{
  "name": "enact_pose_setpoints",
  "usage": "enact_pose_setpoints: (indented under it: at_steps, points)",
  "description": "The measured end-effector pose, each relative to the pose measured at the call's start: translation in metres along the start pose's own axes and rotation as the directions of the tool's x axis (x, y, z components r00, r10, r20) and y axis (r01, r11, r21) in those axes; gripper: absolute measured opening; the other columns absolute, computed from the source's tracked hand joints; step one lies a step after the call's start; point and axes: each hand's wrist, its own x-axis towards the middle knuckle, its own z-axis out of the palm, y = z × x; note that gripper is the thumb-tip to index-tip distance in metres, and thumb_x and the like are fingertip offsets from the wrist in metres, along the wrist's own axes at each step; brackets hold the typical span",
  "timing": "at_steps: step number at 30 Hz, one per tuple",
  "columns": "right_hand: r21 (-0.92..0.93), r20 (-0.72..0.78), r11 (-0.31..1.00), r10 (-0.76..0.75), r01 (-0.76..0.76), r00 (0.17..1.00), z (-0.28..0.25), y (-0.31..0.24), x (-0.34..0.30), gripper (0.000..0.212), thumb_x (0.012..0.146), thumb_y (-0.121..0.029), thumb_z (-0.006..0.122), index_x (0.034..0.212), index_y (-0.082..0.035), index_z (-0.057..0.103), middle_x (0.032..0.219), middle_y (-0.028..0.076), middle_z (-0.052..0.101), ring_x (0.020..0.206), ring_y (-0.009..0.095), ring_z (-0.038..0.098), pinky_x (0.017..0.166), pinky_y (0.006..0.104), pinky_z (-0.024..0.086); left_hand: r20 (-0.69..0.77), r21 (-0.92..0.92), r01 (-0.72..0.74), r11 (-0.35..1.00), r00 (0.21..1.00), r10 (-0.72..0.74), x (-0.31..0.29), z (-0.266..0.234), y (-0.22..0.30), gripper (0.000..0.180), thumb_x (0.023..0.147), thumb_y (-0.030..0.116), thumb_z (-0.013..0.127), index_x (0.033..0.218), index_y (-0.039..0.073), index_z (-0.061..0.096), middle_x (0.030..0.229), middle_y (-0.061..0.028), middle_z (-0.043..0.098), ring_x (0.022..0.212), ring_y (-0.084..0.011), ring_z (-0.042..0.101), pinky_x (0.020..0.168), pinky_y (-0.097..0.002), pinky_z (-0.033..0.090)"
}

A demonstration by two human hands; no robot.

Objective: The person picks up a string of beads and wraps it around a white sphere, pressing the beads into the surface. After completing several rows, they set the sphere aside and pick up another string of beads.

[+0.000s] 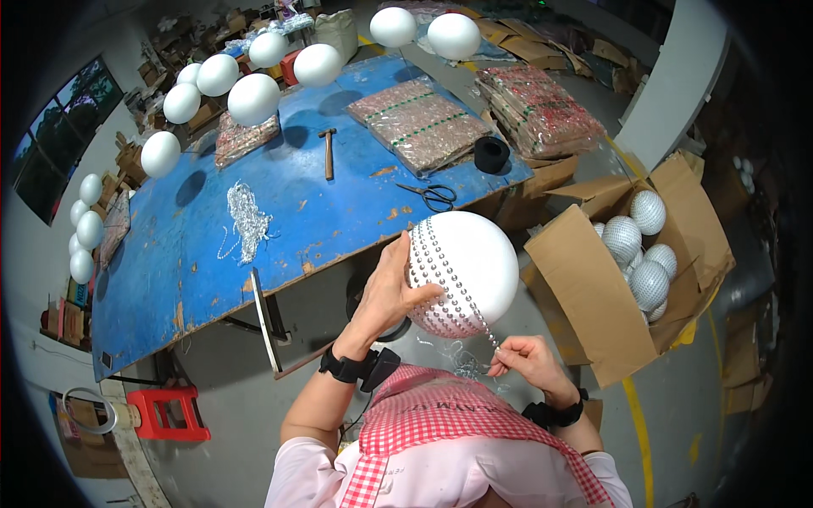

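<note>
I see the white foam ball (pixel 471 269) held up in the air just off the near edge of the blue table (pixel 279 229), above the grey floor and not resting on anything. My left hand (pixel 388 292) cups its left side with fingers spread and pressed against the surface, so it grips the ball, while my right hand (pixel 523 359) is pinched closed on the loose end of the silver bead strand (pixel 453 284) just below the ball. I judge the ball to be very light and stiff but easily dented, so a broad open-palm hold on the bare white part seems safer than fingertips digging in. Its smooth round shape could roll out of a loose hold. The strand looks thin, limp and slippery, best taken near its free end between thumb and forefinger. Rows of beads already cover the lower left portion of the ball with a knobbly, glittering texture; the upper right is matt and plain. On the table lie a heap of bead chain (pixel 246 218), a hammer (pixel 328 151), scissors (pixel 434 196) and a black tape roll (pixel 491 154) near the right corner. An open cardboard box (pixel 593 305) to my right holds finished sparkling balls (pixel 635 245).
</note>
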Motion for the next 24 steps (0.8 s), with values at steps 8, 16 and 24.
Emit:
enact_pose_setpoints:
  at_steps: [8,16,24]
  points:
    - [-0.096,0.113,0.992,-0.072,0.083,0.991,0.012,-0.020,-0.004,0.021,0.095,-0.009,0.054,0.084,0.005,0.064,0.079,0.011,0.070,0.074,0.014,0.067,0.070,0.0252,0.053,-0.044,-0.116,0.155,0.981,0.986,-0.161,0.000,0.005,0.008,0.104,0.067,0.042,0.083,0.145,0.000,0.029,0.124,-0.0269,0.056,0.115,-0.0369,0.057,0.098,-0.0420,0.045]
    - [0.050,0.051,0.999,-0.015,0.013,0.999,0.006,0.007,0.012,0.026,0.098,-0.020,0.054,0.087,0.001,0.064,0.078,0.008,0.070,0.070,0.009,0.064,0.064,0.0220,0.050,-0.165,-0.030,0.101,0.994,0.981,-0.105,-0.003,0.007,0.003,0.087,0.068,0.038,0.083,0.136,0.003,0.042,0.122,-0.0222,0.056,0.110,-0.0340,0.058,0.091,-0.0395,0.048]
    - [0.045,0.020,0.999,-0.007,0.006,1.000,0.004,0.016,0.014,0.026,0.098,-0.020,0.054,0.087,0.002,0.064,0.077,0.009,0.069,0.069,0.010,0.064,0.064,0.0225,0.050,-0.102,-0.046,0.128,0.991,0.986,-0.132,-0.007,-0.003,0.012,0.067,0.077,0.033,0.076,0.128,0.000,0.048,0.123,-0.0229,0.056,0.114,-0.0373,0.054,0.094,-0.0438,0.044]
